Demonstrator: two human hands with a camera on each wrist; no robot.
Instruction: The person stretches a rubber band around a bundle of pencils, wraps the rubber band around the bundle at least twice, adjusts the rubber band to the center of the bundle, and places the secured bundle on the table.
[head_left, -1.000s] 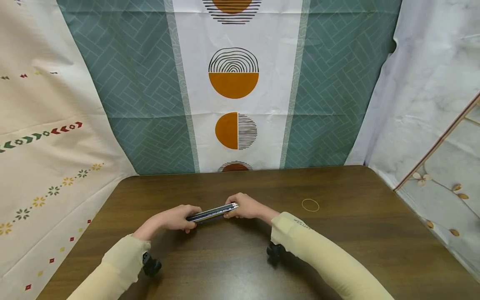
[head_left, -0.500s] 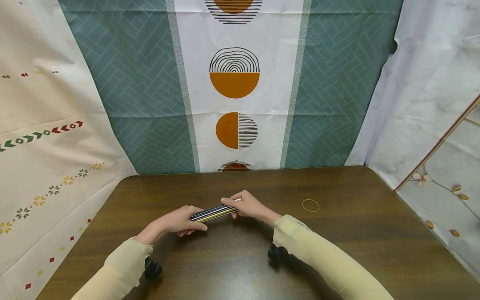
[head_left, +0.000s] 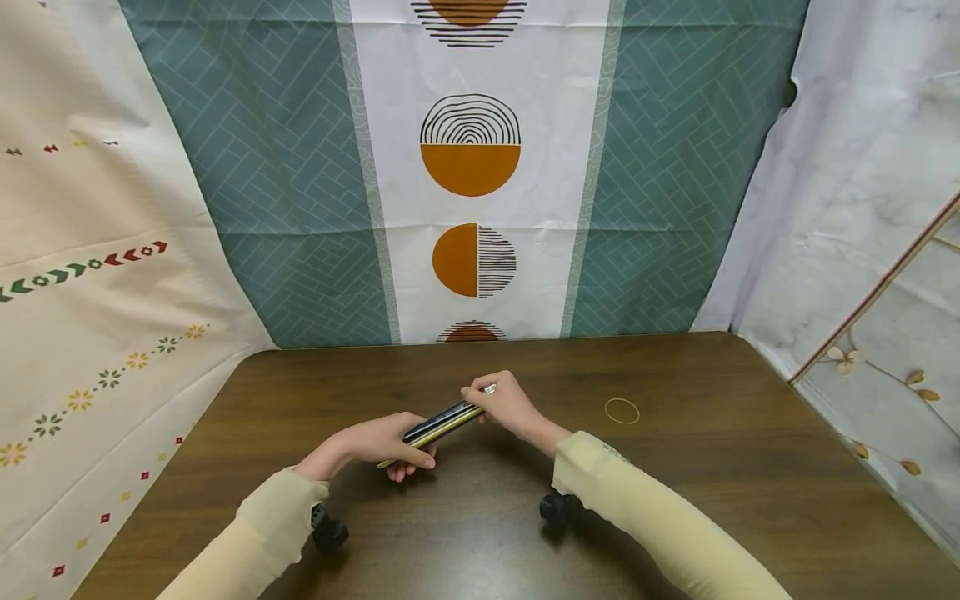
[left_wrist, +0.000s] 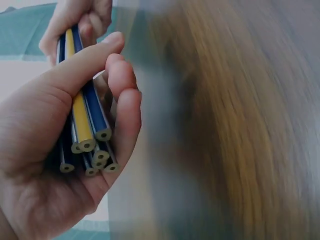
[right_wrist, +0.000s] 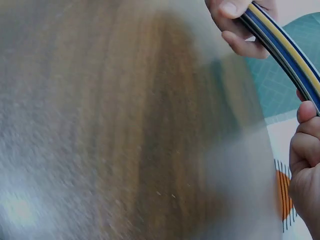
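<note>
A bundle of pencils, dark blue, yellow and silvery striped, is held between both hands above the table. My left hand grips its lower left end, thumb across the top. In the left wrist view the flat round pencil ends show inside the curled fingers of the left hand. My right hand grips the upper right end, where pale tips poke out beside the fingers. Seen from the right wrist, the right hand is partly cut off by the frame edge.
A thin yellow rubber band lies on the brown wooden table, to the right of the hands. A patterned green and white cloth hangs behind the table's far edge, with pale cloths at both sides.
Both hands have shifted to the right with the pencils. The bundle slants more steeply, its right end farther up in view. My right thumb has come over the top. The rubber band lies still.
</note>
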